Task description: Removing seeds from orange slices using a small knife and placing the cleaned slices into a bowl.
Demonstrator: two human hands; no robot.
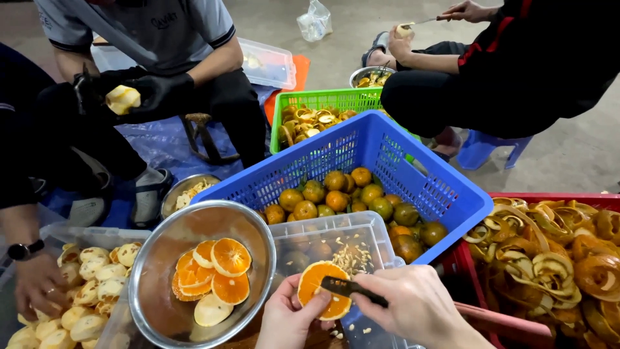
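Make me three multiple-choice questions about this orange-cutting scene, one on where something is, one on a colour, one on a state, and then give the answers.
1. Where do the cut orange slices lie?
A. in the metal bowl
B. in the green basket
C. on the floor

2. What colour is the crate with the whole oranges?
A. red
B. blue
C. white

3. What is the right hand doing?
A. resting empty
B. gripping a cup
C. holding a knife against the orange half

Answers: 1 A, the slices sit inside the steel bowl. 2 B, its mesh walls are blue. 3 C, the blade lies on the cut face held in the left hand.
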